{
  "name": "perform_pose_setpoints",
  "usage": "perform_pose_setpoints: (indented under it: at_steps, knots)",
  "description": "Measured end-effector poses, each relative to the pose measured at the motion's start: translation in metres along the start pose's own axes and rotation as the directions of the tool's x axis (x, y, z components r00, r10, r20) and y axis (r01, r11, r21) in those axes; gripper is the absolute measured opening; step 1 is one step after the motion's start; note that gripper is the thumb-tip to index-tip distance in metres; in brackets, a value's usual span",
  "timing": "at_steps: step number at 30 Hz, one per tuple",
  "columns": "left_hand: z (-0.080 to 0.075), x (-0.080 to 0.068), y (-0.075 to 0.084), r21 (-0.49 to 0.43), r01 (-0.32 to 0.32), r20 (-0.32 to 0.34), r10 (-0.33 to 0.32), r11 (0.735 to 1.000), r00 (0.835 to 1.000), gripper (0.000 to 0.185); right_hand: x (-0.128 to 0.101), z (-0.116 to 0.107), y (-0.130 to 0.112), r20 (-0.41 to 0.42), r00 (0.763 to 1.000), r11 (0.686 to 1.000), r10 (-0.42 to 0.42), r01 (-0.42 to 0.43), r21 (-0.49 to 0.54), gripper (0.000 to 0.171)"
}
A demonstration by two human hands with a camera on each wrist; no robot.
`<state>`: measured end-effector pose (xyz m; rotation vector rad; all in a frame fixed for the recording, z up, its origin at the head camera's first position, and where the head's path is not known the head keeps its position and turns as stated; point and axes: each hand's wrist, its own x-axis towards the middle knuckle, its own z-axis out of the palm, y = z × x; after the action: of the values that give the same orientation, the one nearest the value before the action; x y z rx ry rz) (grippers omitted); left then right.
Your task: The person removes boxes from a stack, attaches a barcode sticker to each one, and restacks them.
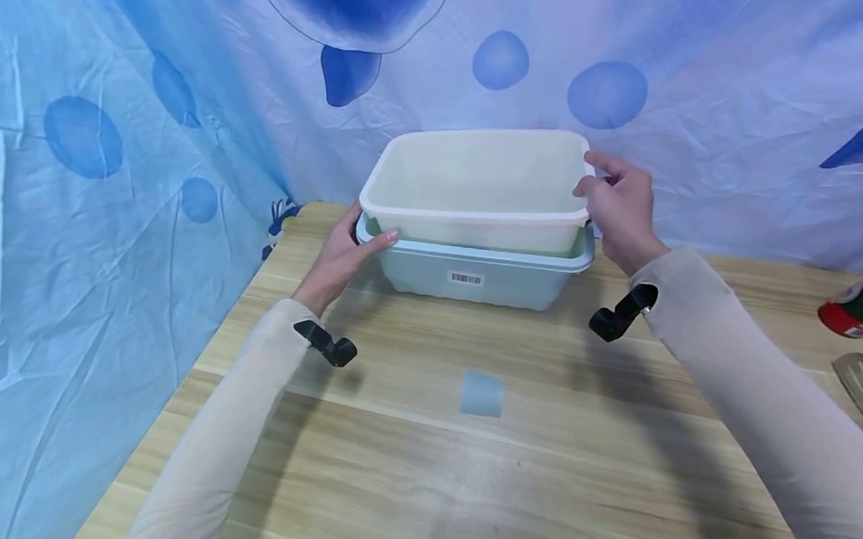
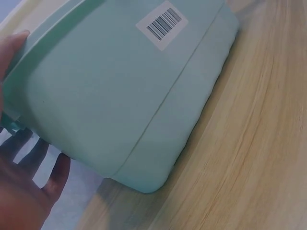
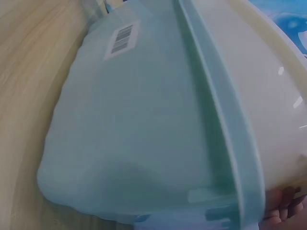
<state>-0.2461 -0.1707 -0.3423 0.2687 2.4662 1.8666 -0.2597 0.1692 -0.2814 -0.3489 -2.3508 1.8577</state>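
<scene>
A white plastic storage bin (image 1: 479,231) sits partly inside a light teal bin (image 1: 468,280) at the back of the table. The white rim stands above the teal one. My right hand (image 1: 620,199) grips the right end of the white bin, thumb over the rim and some fingers beneath it. With the thumb on the front corner of the teal rim, my left hand (image 1: 343,251) holds that bin's left end, fingers reaching round the side in the left wrist view. A barcode label (image 2: 161,25) is stuck on the teal front wall.
A blue curtain with whale prints (image 1: 678,178) hangs right behind the bins and along the left. A pale blue square (image 1: 481,393) marks the wooden table (image 1: 537,477). At the right edge lie a green-and-red can (image 1: 861,304) and a slotted utensil (image 1: 862,387).
</scene>
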Motion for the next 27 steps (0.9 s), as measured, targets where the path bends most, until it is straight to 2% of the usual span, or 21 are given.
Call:
perform_pose_setpoints:
  at_steps: [5, 10, 15, 19, 26, 27]
  knots:
    - [0.002, -0.006, 0.012, 0.038, 0.019, -0.007, -0.019, 0.999, 1.0, 0.082, -0.001, 0.0, 0.004, -0.015, 1.0, 0.999, -0.02, 0.019, -0.051, 0.056]
    - [0.001, -0.009, 0.012, 0.062, 0.053, -0.025, -0.051, 0.997, 0.998, 0.082, 0.0, 0.001, 0.008, -0.006, 1.0, 0.991, -0.025, 0.024, -0.13, 0.056]
    - [0.0, -0.01, 0.011, 0.063, 0.045, -0.031, -0.043, 0.997, 0.999, 0.085, 0.0, 0.0, 0.015, 0.024, 1.0, 0.984, -0.017, 0.02, -0.179, 0.057]
    - [0.0, -0.009, 0.01, 0.056, 0.038, -0.026, -0.037, 0.998, 0.999, 0.087, -0.001, -0.003, 0.02, 0.056, 0.997, 0.973, -0.046, 0.057, -0.223, 0.057]
    - [-0.003, 0.007, -0.022, -0.002, -0.007, -0.05, 0.007, 1.0, 0.999, 0.087, -0.004, -0.009, 0.029, 0.127, 0.98, 0.934, -0.151, 0.184, -0.306, 0.059]
    - [-0.002, 0.008, -0.023, -0.014, -0.008, -0.052, 0.008, 1.0, 0.999, 0.087, -0.004, -0.011, 0.03, 0.128, 0.978, 0.93, -0.162, 0.195, -0.311, 0.058]
